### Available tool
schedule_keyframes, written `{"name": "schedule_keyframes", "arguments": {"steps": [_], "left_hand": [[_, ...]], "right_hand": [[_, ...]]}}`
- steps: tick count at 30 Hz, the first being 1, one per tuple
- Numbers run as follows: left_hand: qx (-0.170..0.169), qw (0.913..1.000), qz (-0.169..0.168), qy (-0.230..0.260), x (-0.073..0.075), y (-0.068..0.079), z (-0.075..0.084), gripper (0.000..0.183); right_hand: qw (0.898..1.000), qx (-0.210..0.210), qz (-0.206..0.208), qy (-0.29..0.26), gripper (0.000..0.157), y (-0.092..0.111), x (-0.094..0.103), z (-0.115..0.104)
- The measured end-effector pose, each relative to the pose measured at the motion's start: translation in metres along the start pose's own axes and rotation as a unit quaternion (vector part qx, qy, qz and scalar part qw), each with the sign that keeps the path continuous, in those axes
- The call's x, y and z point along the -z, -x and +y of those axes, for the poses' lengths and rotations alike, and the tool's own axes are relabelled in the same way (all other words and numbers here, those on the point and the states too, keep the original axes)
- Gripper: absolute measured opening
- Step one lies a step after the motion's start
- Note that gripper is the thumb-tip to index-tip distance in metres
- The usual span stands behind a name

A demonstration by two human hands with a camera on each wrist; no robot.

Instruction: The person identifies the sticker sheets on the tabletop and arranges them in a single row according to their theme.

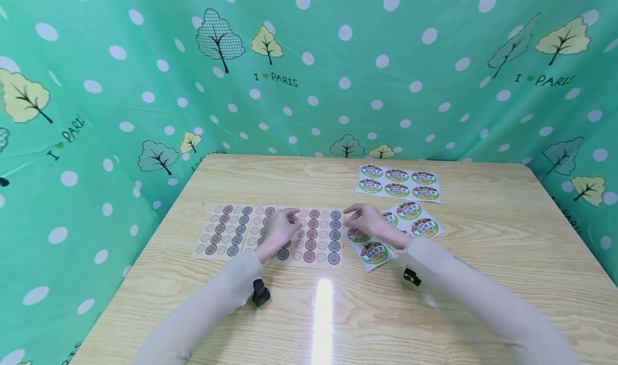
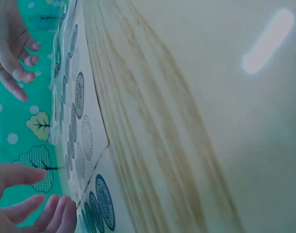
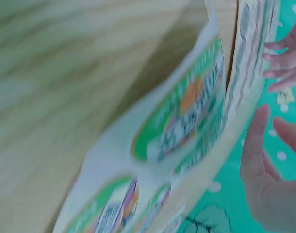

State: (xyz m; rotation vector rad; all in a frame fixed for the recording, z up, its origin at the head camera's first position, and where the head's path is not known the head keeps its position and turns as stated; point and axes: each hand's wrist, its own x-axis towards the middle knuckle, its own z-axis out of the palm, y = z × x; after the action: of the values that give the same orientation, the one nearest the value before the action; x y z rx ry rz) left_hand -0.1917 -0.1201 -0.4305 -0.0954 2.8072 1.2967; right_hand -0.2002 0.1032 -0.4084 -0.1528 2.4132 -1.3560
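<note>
Row of seal-sticker sheets (image 1: 260, 228) lies flat on the wooden table (image 1: 386, 322). Left hand (image 1: 280, 228) over the row's middle, fingers loosely bent, nothing gripped; contact with the paper hard to tell. Right hand (image 1: 369, 220) just off the row's right end, thumb and fingers apart, empty, above a skewed fruit-label sheet (image 1: 409, 214) right of the row. Second fruit-label sheet (image 1: 398, 182) beyond the row, to its right. Green dotted curtain (image 1: 314, 102) behind the row.

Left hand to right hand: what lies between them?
In the head view, part of a pale sticker sheet lies on the table, below the gap between the left hand and the right hand.
</note>
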Motion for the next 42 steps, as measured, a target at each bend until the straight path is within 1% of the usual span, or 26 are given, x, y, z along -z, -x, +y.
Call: {"name": "schedule_keyframes", "arguments": {"steps": [4,8,11,15,19,21,24,28,31,35,38,42], "left_hand": [[-0.036,0.9984,-0.038,0.022,-0.003,-0.001,0.004,0.039],[-0.068,0.9949,-0.067,0.031,-0.009,-0.002,0.008,0.036],[-0.085,0.9922,-0.085,0.033,-0.013,-0.003,0.01,0.035],[-0.086,0.9906,-0.102,0.031,-0.017,-0.003,0.015,0.037],[-0.104,0.9873,-0.118,0.02,-0.021,-0.003,0.021,0.037],[-0.114,0.9853,-0.126,0.018,-0.023,-0.003,0.024,0.037],[-0.127,0.9829,-0.132,0.013,-0.026,-0.003,0.028,0.037],[-0.127,0.981,-0.145,0.017,-0.029,-0.003,0.034,0.037],[-0.127,0.9794,-0.156,0.016,-0.033,-0.005,0.038,0.037],[-0.14,0.9767,-0.163,0.005,-0.038,-0.006,0.044,0.037],[-0.146,0.975,-0.167,0.005,-0.041,-0.006,0.048,0.037],[-0.147,0.9736,-0.175,0.01,-0.046,-0.007,0.05,0.037]], "right_hand": [[0.999,0.033,-0.023,0.024,0.038,0.004,0.018,0.003],[0.996,0.065,-0.045,0.048,0.039,0.006,0.034,0.01],[0.994,0.075,-0.049,0.062,0.039,0.009,0.045,0.017],[0.992,0.092,-0.043,0.075,0.038,0.01,0.057,0.027],[0.991,0.102,-0.036,0.082,0.037,0.013,0.069,0.037],[0.989,0.108,-0.031,0.094,0.036,0.015,0.075,0.041],[0.989,0.105,-0.023,0.104,0.036,0.017,0.083,0.048],[0.988,0.101,-0.016,0.115,0.034,0.019,0.093,0.056],[0.985,0.11,-0.008,0.131,0.034,0.021,0.099,0.06],[0.981,0.12,0.001,0.15,0.033,0.024,0.106,0.064],[0.979,0.118,0.005,0.164,0.034,0.026,0.11,0.066],[0.978,0.114,0.01,0.174,0.036,0.029,0.115,0.068]]}}
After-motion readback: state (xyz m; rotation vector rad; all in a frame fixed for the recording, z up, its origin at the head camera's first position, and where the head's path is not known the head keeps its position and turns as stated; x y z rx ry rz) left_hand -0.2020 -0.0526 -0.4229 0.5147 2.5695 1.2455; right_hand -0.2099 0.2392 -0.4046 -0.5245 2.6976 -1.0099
